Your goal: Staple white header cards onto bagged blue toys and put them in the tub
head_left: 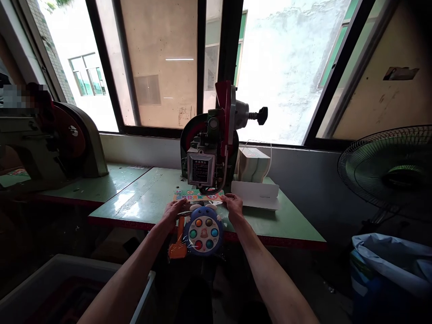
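Observation:
A round blue toy (203, 231) with coloured buttons and an orange hammer (178, 246) sits in clear packaging under a printed header card (196, 195). It hangs over the front edge of the green table (145, 198). My left hand (174, 211) grips the package's upper left side, fingers closed on it. My right hand (232, 205) holds its upper right corner by the card. The card's top lies under the head of a red and grey press machine (211, 144).
White folded cards (255, 194) and a white stack (252, 164) lie right of the machine. A second machine (64, 139) stands at the left. A fan (391, 168) and a blue bag (391, 263) are at right. A grey bin (64, 279) sits lower left.

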A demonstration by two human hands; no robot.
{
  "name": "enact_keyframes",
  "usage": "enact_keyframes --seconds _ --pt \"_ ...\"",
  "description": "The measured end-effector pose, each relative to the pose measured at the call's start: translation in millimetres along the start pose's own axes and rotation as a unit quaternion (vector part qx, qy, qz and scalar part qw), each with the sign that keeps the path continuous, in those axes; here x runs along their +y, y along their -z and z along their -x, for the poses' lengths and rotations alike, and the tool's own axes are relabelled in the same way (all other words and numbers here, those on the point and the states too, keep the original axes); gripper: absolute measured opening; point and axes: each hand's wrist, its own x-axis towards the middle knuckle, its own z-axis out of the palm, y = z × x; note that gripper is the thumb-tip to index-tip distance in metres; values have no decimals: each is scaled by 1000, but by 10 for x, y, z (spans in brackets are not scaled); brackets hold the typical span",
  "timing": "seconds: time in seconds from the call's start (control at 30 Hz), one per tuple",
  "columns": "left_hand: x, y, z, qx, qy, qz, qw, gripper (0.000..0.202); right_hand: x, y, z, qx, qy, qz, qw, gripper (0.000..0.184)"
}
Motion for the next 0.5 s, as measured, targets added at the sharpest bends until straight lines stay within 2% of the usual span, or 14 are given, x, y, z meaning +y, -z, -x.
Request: enact_keyframes --seconds 0.5 --pt "179 -99 135 -21 -5 -77 997 33 69 -60 -54 8 -22 -54 998 30"
